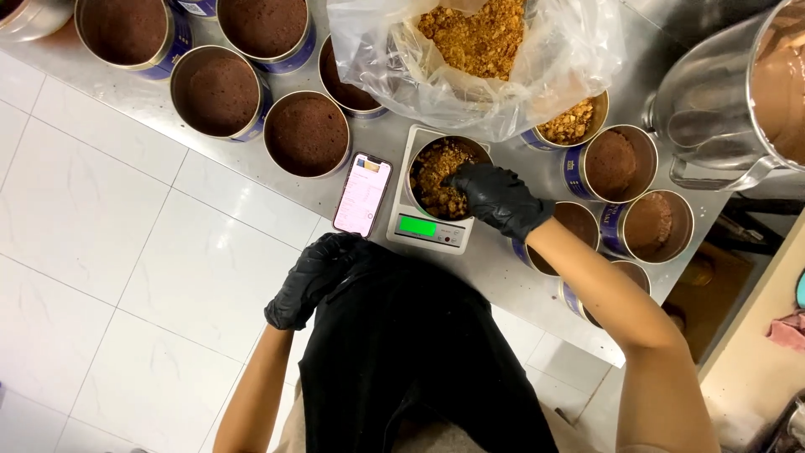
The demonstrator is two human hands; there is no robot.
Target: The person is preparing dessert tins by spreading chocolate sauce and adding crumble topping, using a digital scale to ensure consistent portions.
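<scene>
A steel bench point(369, 138) runs across the top of the view above a white tiled floor point(126, 252). At its right end stands a large steel pitcher point(713, 109) with brown batter showing at its rim. Toward the back a clear plastic bag point(537, 75) lies open, full of golden-brown crumbs point(474, 38). Round tins of dark cake point(306, 134) stand at the left, some with blue-labelled sides, and further tins point(620, 164) cluster at the right, one of them holding a few crumbs on its cake.

Just in front of the bag sits a small white kitchen scale point(428, 228) with a lit green display, and on it stands the tin on the scale point(440, 176), its top covered in the same crumbs. A phone point(362, 195) with a lit pale screen lies just left of the scale, near the bench edge.

The right hand point(499, 200), in a black glove, reaches in from the right, its fingers point(459, 178) bent down and touching the crumbs at the tin's right side; whether they pinch any crumbs I cannot tell. The left hand point(312, 278), also gloved in black, hangs off the bench against the person's black apron, its fingers loosely curled and holding nothing.
</scene>
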